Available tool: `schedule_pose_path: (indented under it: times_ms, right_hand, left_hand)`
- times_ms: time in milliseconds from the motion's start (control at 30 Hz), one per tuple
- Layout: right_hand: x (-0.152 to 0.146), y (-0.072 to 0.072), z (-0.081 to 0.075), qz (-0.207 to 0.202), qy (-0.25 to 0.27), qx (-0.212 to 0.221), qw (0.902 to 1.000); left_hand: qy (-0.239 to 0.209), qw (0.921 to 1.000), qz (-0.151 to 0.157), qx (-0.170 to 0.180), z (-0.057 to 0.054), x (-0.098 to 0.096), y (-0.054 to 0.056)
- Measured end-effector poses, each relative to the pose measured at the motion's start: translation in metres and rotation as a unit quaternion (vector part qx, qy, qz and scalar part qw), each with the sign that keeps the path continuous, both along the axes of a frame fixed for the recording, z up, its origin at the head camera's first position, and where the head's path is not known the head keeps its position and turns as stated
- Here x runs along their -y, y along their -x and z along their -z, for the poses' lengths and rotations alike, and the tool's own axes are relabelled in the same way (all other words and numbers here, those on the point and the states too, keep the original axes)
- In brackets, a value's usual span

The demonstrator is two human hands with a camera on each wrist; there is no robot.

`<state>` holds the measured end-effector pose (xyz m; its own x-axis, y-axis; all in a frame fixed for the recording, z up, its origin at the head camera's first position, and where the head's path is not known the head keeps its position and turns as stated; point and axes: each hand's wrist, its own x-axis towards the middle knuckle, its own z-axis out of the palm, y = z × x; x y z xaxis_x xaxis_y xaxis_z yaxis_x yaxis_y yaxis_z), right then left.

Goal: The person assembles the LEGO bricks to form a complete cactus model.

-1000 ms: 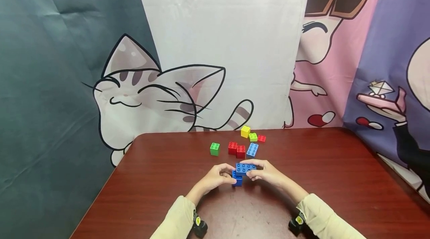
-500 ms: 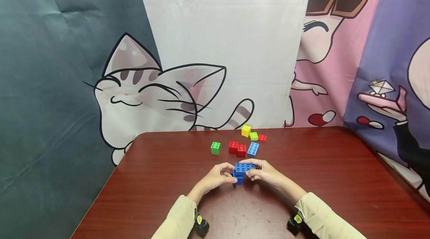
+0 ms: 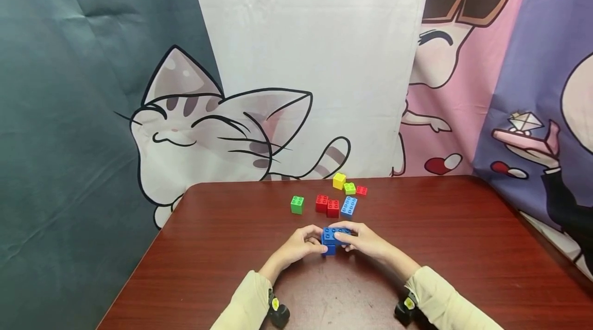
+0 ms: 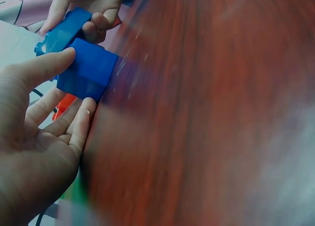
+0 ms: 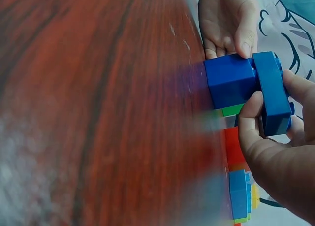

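A square dark blue toy brick point(image 3: 329, 250) stands on the table, and my left hand point(image 3: 298, 245) grips it between thumb and fingers. A longer blue brick point(image 3: 330, 236) lies across its top, reaching out to the right. My right hand point(image 3: 370, 243) pinches that longer brick, its thumb point(image 3: 344, 238) over the near top edge. In the right wrist view, a sliver of studs shows between the long brick point(image 5: 272, 95) and the square brick point(image 5: 230, 80); whether they are pressed fully together I cannot tell. Some right-hand fingers are hidden behind the long brick in the head view.
Behind the hands are a green brick point(image 3: 297, 205), two red bricks point(image 3: 321, 203) and a light blue brick point(image 3: 349, 206). Farther back sit a yellow brick point(image 3: 339, 181), a lime brick point(image 3: 349, 189) and a small red brick point(image 3: 362, 190). A printed cloth point(image 3: 296, 36) hangs beyond the brown table point(image 3: 222, 222).
My right hand has shifted slightly left and down with the long brick, which now sits more squarely over the square one. Its thumb moved up onto the brick's top. My left hand stays nearly still.
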<state>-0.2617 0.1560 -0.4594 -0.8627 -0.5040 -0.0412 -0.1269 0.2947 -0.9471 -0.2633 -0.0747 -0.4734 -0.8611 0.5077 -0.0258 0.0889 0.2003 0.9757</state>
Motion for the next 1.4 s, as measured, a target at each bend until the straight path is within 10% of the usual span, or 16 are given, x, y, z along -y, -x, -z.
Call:
schedule_pose_path:
  times_ms: [1400]
  right_hand:
    - [0.011,0.003,0.004,0.063,0.082,0.138,0.9850]
  left_hand:
    - [0.000,1.0000,0.003,0.006,0.002,0.003,0.002]
